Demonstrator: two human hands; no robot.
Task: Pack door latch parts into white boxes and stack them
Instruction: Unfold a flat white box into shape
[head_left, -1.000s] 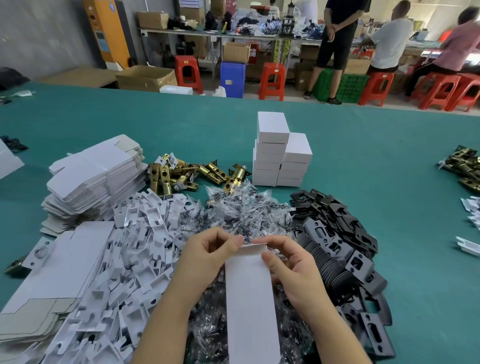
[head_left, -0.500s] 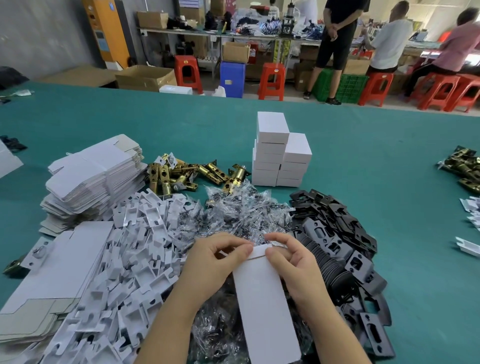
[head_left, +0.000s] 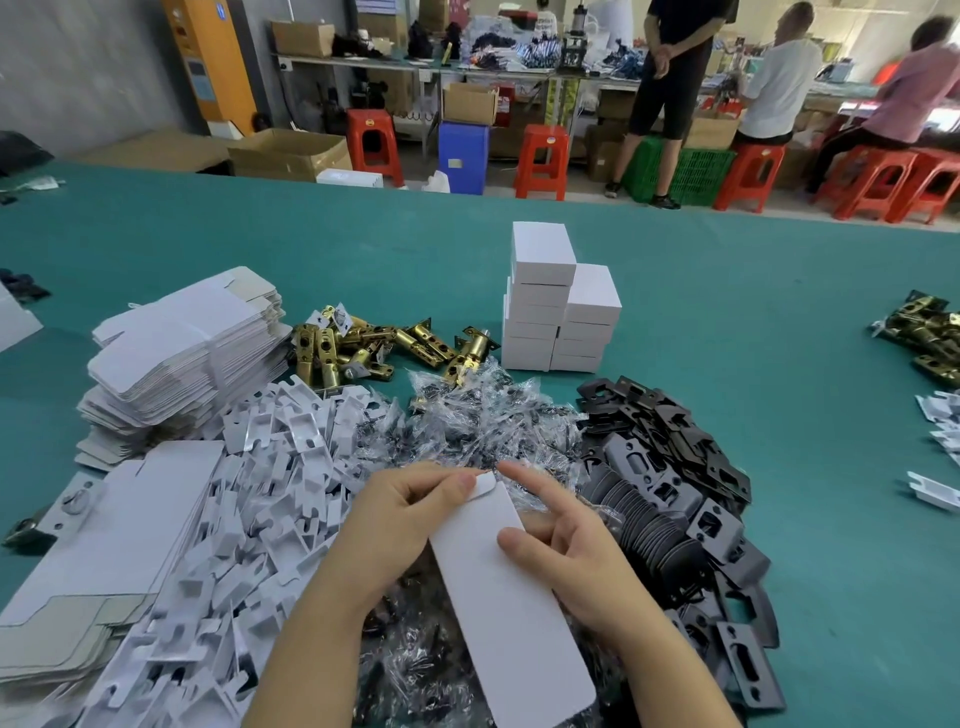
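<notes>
Centrally, over a heap of small clear plastic bags of dark screws (head_left: 483, 415), a long flat white cardboard box (head_left: 511, 597), held by both hands and angled from upper left to lower right. Left hand (head_left: 405, 525) curled at the box's far end, thumb and fingertips pinching the small rounded tuck flap (head_left: 484, 486). Right hand (head_left: 566, 551) cupped under the box's right edge, thumb pressed on its top face, index finger stretched straight out past the far end. Left of the hands, a spread of white folded card inserts (head_left: 249, 519); beyond that, a stack of flat unfolded white box blanks (head_left: 176, 353). Right of the hands, a pile of black metal strike plates (head_left: 685, 483). Farther back on the green table (head_left: 727, 322), loose brass-coloured latch bolts (head_left: 374, 345), and just beside them two adjoining stacks of closed white boxes (head_left: 556, 312), the left one taller. Behind the table, red plastic stools (head_left: 540, 161) and several people at a cluttered bench.
</notes>
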